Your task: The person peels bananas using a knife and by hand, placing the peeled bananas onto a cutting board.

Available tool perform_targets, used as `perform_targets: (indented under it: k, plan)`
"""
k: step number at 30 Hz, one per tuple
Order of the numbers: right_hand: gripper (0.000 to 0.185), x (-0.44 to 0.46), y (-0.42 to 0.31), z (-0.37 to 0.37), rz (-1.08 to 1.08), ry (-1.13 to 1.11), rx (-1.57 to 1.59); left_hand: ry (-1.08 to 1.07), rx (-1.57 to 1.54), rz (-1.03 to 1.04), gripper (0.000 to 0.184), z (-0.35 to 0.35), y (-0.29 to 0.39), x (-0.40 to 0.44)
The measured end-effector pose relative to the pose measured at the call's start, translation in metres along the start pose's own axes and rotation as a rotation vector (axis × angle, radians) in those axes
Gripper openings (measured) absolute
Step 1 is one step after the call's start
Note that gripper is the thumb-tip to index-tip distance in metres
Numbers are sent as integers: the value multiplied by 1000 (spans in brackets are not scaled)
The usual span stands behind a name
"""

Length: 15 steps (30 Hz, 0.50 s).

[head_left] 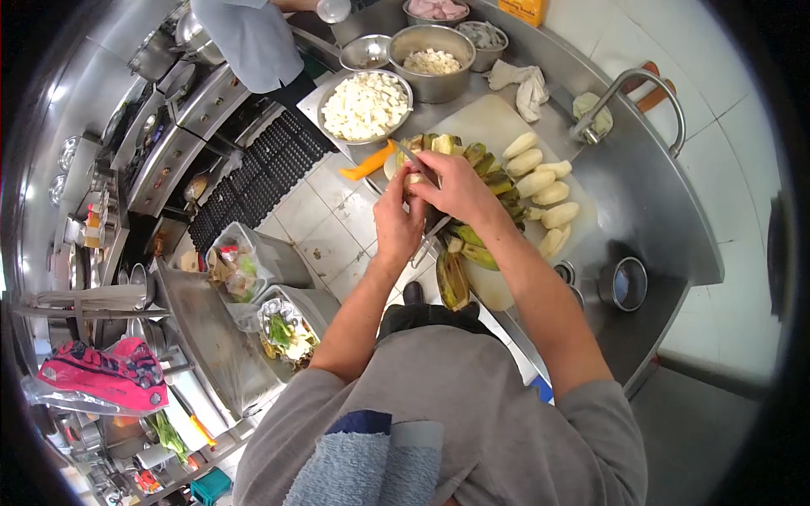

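Over the near edge of the white cutting board (494, 122), my two hands meet close together. My right hand (460, 187) is closed around a knife (410, 157), its blade pointing up and left. In my left hand (398, 221) is a pale plantain (413, 179), mostly covered by the fingers. Green-yellow plantain peels (479, 160) are heaped just beyond and beside the hands. Several peeled plantains (537, 182) lie in rows on the board's right side. Darker green plantains or skins (453, 280) rest at the near edge. An orange handle (368, 162) lies left of my hands.
A bowl of white cubes (365, 106) stands at the left, with a deeper pot (432, 64) behind. A faucet (629, 93) and metal cup (628, 283) are at the right. Waste bins (291, 261) stand on the floor left. Another person (249, 46) stands at the upper left.
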State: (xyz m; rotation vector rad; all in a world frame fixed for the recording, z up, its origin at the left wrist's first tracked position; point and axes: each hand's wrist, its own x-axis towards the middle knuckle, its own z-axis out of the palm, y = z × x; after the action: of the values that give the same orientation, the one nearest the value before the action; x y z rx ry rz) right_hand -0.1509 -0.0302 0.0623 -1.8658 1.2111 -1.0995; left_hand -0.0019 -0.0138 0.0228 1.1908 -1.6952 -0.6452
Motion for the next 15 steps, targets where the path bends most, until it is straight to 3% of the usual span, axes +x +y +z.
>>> perform_targets:
  k: [15]
  plan:
    - [32,0,-5,4,-5,65,44,64,-114,-15,35,8,-5,-2]
